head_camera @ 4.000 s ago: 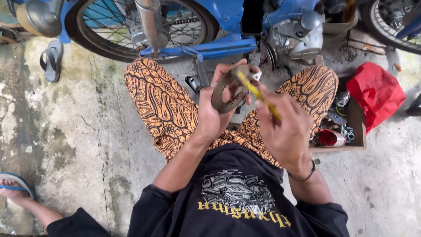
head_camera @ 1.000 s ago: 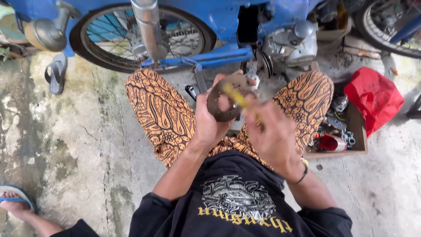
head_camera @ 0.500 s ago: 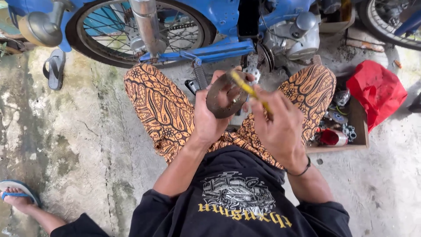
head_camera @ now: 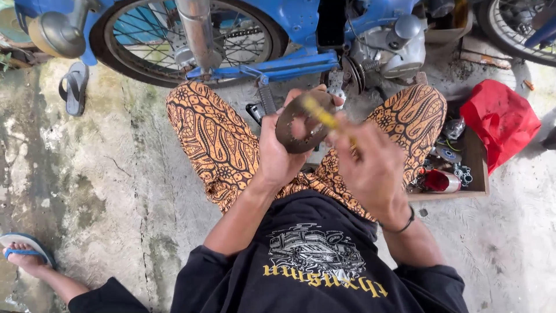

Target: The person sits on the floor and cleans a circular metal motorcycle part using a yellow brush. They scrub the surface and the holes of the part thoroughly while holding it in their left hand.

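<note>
I'm looking down at stained, cracked concrete floor (head_camera: 116, 174) outdoors, with a blue motorcycle (head_camera: 301, 23) parked along the top, its spoked rear wheel (head_camera: 185, 40) and chrome exhaust pipe (head_camera: 197, 32) showing, engine (head_camera: 388, 46) to the right. I'm sitting low, knees apart in orange patterned trousers (head_camera: 208, 139). My left hand (head_camera: 281, 153) is gripping a dark round toothed metal ring (head_camera: 304, 122), fingers curled tight around its lower left edge, holding it up in front of me between my knees. My right hand (head_camera: 373, 171) is closed around a thin yellow-handled tool (head_camera: 324, 116), fingers wrapped shut on the handle, tip lying across the ring's face. Compared with 0.5 s ago the tool is sitting a bit flatter across the ring and my right hand is blurring, so I'm judging I'm working the tool over the ring's surface, scraping or cleaning; the ring is staying put in the left hand's grip across all 4 frames. To my right a shallow wooden tray (head_camera: 478, 168) is holding small parts and a red can (head_camera: 440, 181), with a red bag (head_camera: 501, 122) beside it. A grey sandal (head_camera: 75, 87) is lying top left, and another person's sandalled foot (head_camera: 26, 255) is showing bottom left.
</note>
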